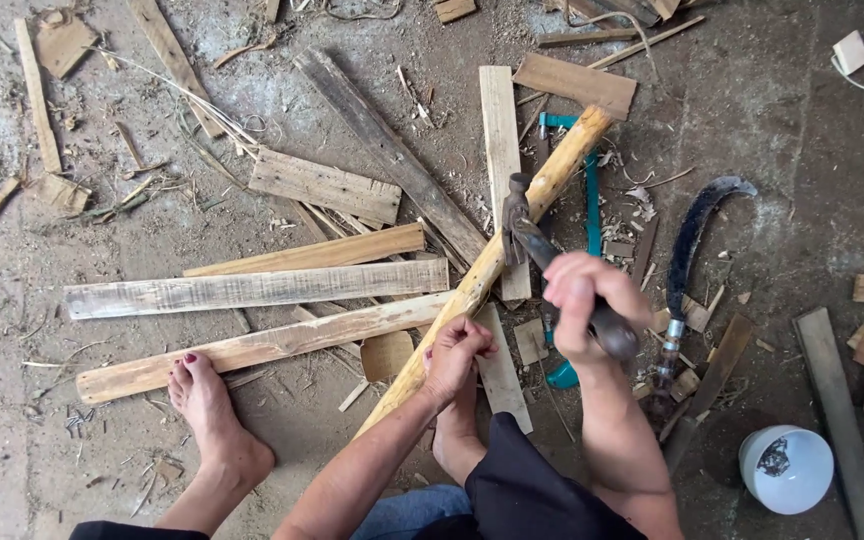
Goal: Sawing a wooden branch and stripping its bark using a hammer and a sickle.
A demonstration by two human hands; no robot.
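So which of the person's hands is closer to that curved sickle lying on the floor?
The right hand. It grips a hammer just left of the sickle, with a small gap between. The left hand is further off, resting on the round wooden pole.

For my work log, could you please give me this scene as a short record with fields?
Setting: dirty floor strewn with wood scraps
Right hand: right hand grips a claw hammer, head raised over the pole
Left hand: left hand pinches something small against a round wooden pole; too small to identify
Feet: bare foot on a plank
Nearby: curved sickle, white bowl, green-framed saw
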